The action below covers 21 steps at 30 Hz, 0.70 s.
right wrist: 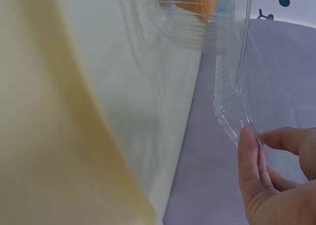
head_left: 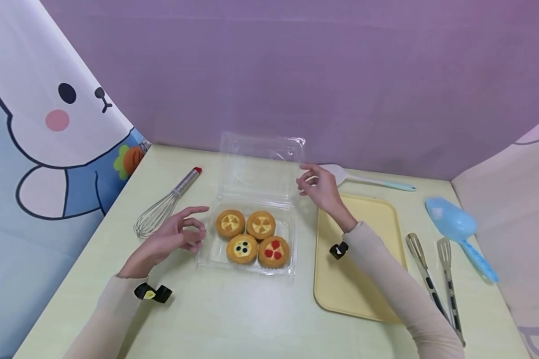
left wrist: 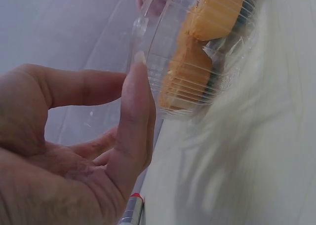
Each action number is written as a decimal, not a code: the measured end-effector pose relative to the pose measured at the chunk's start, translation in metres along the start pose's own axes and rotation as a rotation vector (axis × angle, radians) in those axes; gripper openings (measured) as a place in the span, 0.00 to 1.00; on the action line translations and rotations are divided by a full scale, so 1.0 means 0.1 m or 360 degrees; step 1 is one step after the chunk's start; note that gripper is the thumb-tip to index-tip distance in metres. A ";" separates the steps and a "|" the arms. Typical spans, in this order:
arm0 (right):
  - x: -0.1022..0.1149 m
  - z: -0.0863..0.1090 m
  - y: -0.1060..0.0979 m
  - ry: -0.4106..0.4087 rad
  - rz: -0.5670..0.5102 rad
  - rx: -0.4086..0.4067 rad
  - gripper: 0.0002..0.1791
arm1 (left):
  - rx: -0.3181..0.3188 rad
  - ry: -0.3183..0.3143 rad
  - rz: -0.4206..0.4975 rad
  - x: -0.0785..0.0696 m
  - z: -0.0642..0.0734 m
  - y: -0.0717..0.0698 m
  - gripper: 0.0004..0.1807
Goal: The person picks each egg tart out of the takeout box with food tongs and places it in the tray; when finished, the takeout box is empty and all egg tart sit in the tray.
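Note:
A clear plastic clamshell box (head_left: 249, 268) sits on the table with its lid (head_left: 260, 172) raised at the back. Inside are several tarts (head_left: 230, 224); one bears red pieces, another dark dots. My right hand (head_left: 322, 189) is at the lid's right edge; in the right wrist view its finger and thumb (right wrist: 248, 143) appear on both sides of that edge, pinching it. Beside the box's left rim is my left hand (head_left: 175, 234), index finger extended and other fingers bent. In the left wrist view its fingertips (left wrist: 137, 77) overlap the rim; contact is hard to tell.
A whisk (head_left: 163, 207) lies at left. Right of the box are a yellow tray (head_left: 341, 279), partly under my right forearm, and a spatula (head_left: 377, 183) behind it. Farther right lie tongs (head_left: 424, 264), a slotted metal utensil (head_left: 446, 269) and a blue scoop (head_left: 453, 219). Fabric hangs behind the table.

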State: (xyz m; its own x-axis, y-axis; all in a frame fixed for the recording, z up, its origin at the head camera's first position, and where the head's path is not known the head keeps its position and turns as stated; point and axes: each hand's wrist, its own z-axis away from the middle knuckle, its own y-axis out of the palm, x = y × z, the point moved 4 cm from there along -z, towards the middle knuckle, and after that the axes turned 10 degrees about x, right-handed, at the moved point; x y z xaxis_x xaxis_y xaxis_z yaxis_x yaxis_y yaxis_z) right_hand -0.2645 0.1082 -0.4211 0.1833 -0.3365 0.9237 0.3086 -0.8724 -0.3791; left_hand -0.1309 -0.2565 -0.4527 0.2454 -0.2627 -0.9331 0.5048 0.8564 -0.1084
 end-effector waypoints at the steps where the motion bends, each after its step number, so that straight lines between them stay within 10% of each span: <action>1: -0.02 -0.01 0.00 0.0031 -0.0029 0.0008 0.27 | -0.0001 0.0003 0.0000 0.00 0.00 0.00 0.40; 21: -0.40 -0.05 0.04 0.0513 -0.0594 0.0124 0.29 | -0.0044 -0.0004 0.0050 -0.02 -0.07 0.04 0.40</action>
State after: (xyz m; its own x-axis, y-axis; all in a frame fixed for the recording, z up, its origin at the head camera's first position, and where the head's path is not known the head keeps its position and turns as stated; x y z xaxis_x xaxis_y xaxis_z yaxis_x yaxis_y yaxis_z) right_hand -0.2756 0.1167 -0.4591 -0.2470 -0.1098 0.9628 0.3692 -0.9293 -0.0112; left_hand -0.1352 -0.2498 -0.4533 0.2630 -0.2365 -0.9353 0.4735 0.8764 -0.0885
